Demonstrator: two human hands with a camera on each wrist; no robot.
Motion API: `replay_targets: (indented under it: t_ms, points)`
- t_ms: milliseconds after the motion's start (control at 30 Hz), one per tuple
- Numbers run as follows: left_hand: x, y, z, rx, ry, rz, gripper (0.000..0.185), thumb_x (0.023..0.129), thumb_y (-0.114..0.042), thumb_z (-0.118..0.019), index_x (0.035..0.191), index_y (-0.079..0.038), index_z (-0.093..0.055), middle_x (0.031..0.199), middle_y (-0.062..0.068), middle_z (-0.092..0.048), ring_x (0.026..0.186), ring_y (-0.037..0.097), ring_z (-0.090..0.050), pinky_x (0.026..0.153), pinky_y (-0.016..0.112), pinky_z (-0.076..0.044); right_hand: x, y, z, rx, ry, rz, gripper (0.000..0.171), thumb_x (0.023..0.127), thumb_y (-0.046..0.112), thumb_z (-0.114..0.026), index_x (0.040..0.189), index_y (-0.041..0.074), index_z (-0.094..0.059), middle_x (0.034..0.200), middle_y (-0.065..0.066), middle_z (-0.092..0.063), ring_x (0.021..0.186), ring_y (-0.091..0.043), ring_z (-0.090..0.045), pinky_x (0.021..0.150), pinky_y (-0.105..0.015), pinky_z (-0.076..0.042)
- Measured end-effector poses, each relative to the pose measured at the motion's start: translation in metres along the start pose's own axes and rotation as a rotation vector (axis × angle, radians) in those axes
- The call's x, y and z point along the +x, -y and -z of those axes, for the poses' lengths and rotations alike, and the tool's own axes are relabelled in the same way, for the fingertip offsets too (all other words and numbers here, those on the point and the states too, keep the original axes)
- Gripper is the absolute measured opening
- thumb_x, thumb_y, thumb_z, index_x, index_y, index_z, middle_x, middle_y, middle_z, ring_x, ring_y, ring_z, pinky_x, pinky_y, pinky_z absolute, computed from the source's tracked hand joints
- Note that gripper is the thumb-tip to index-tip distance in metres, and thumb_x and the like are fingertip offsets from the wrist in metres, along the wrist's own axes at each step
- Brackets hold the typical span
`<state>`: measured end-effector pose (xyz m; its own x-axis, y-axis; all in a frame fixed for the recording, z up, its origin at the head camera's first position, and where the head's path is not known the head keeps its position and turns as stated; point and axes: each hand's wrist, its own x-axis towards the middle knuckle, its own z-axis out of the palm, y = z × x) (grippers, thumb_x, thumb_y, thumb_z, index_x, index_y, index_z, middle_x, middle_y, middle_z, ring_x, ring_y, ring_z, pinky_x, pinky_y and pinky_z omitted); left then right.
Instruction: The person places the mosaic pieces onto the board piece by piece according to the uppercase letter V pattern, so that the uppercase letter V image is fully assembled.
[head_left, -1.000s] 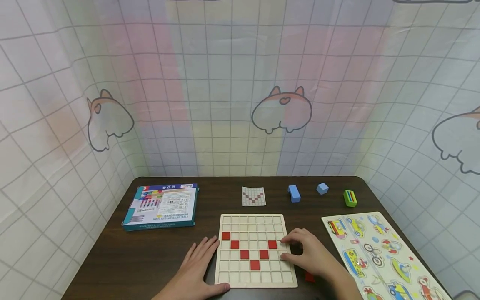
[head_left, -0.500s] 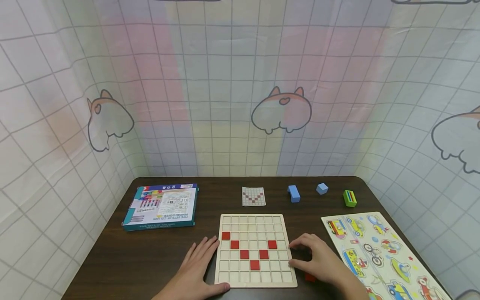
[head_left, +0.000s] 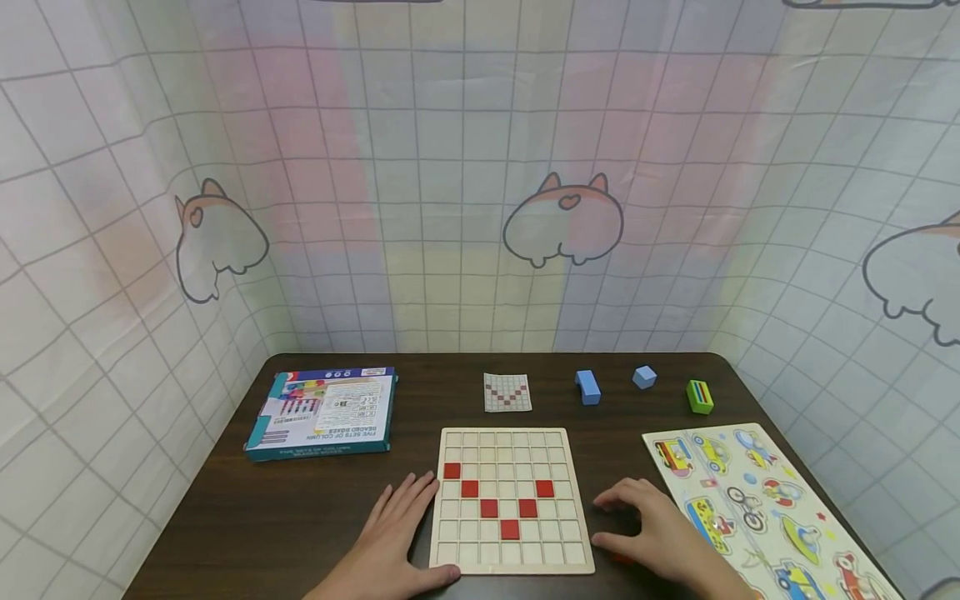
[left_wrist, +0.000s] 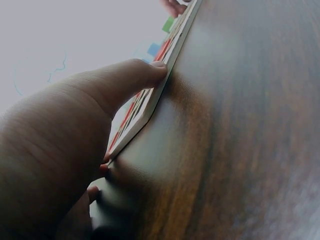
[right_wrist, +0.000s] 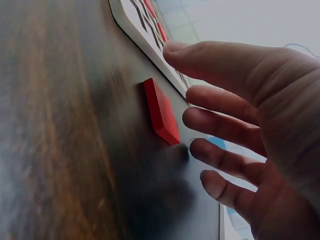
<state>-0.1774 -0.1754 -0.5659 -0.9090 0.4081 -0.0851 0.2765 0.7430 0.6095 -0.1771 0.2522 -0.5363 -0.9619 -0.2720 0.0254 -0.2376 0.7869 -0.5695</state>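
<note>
A: Head view first: left hand (head_left: 393,533) lies flat, fingers straight against the grid board (head_left: 510,498); right hand (head_left: 660,533) hovers just beyond the board's other edge.

B: Left wrist view: fingertip presses the board's rim.

A: Right wrist view: fingers (right_wrist: 225,125) spread, holding nothing, red tile (right_wrist: 161,111) just under them. Likely picking it up; next needs a pinch.

Bare table (head_left: 225,533) lies left of the left hand (head_left: 390,542); right hand (head_left: 660,537) fills the narrow gap between grid board (head_left: 510,567) and vehicle puzzle (head_left: 757,500) (near the front edge), over a red tile (right_wrist: 161,111)
</note>
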Motion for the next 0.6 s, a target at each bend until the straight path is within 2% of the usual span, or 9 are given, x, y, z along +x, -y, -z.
replay_targets:
  t_ms: [167, 600]
  points:
    - [0.001, 0.002, -0.001, 0.005, -0.001, 0.005, 0.129, 0.08, -0.09, -0.076, 0.177, -0.017, -0.031, 0.186, 0.007, -0.027, 0.173, 0.043, -0.018, 0.137, 0.076, -0.005, -0.008, 0.0, 0.002, -0.002, 0.004, 0.018, 0.042, 0.088, 0.059, -0.091, 0.119, 0.034, -0.078, 0.111, 0.02, -0.068, 0.106, -0.001, -0.059, 0.092, -0.028, -0.058]
    - [-0.001, -0.003, 0.001, 0.014, -0.004, -0.004, 0.129, 0.081, -0.089, -0.076, 0.177, -0.016, -0.03, 0.185, 0.009, -0.027, 0.172, 0.044, -0.02, 0.136, 0.077, -0.009, -0.026, 0.002, 0.007, -0.041, 0.047, -0.003, 0.043, 0.084, 0.062, -0.092, 0.114, 0.034, -0.078, 0.11, 0.021, -0.067, 0.104, 0.0, -0.057, 0.091, -0.027, -0.058]
